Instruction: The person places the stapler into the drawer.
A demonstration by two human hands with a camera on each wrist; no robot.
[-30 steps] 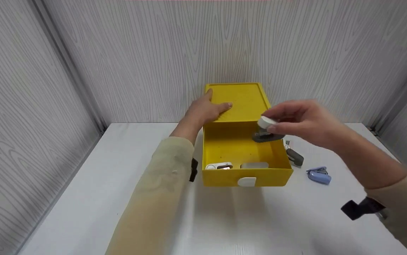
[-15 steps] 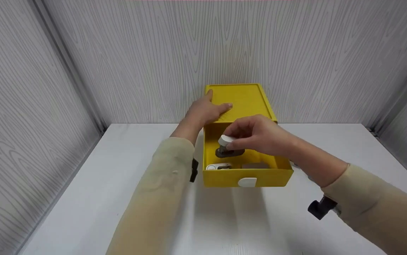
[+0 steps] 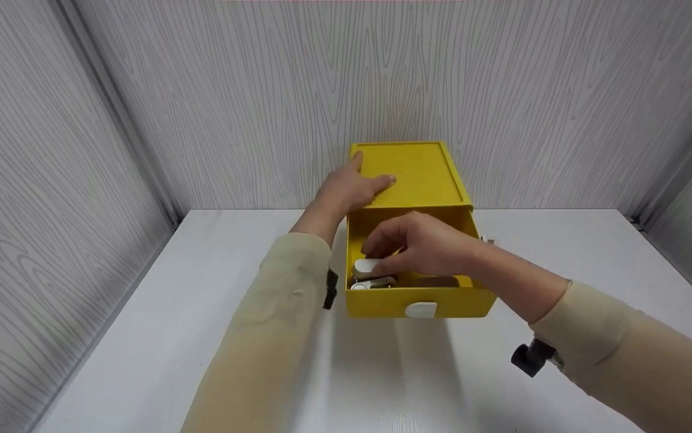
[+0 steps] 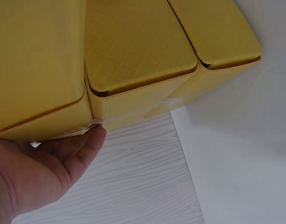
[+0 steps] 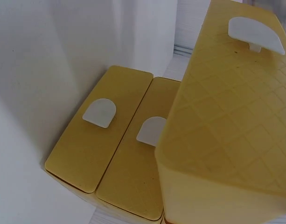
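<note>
Nearest you, at the bottom of the head view, both cream sleeves run up from the lower edge, the right one crossing from the lower right corner toward the centre. Just beyond lies the white table [image 3: 141, 337], and on it, at the middle of the frame, the pulled-out yellow drawer [image 3: 382, 302] with a white tab handle [image 3: 420, 310] on its front wall. Your right hand [image 3: 424, 246] is down inside the drawer, fingers curled and pinching a small white-and-grey stapler [image 3: 370, 270] by its white top — the stapler sits low in the front left corner of the drawer, right over a white object [image 3: 371, 284] that lies against the front wall; whether the two touch is not clear. A flat grey item [image 3: 439, 281] lies beside them, partly hidden under your wrist. In the right wrist view the drawer front [image 5: 226, 116] fills the right side of the frame, and two shut lower drawers [image 5: 110, 163] with white tabs show at centre left; the hand itself is out of that picture. Farther back, your left hand [image 3: 349, 183] rests flat on the top of the yellow cabinet [image 3: 418, 171], fingers straight and holding nothing — the left wrist view shows its thumb [image 4: 87, 144] against the cabinet's edge. Behind it all stands the grey wood-grain wall [image 3: 262, 90].
</note>
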